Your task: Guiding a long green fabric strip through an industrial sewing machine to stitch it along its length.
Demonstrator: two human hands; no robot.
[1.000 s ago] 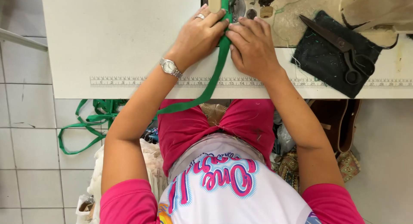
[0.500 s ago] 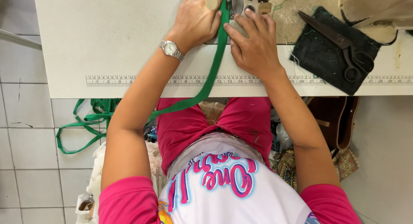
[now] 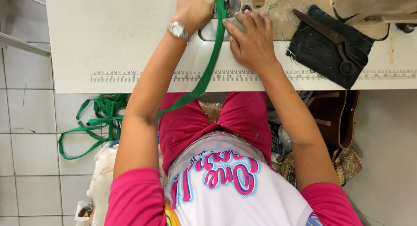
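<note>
Both hands slid up table; left hand (image 3: 193, 9), right hand (image 3: 252, 39) fingers flat on green strap (image 3: 211, 65).

No packages, labels, signs or screens.

Strap (image 3: 211, 63) runs between both hands on table (image 3: 108, 43) (scissors (image 3: 334, 37) right).

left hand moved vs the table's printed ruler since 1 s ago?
Yes. The left hand has slid farther from the printed ruler, up the green strap, toward the table's far side.
</note>
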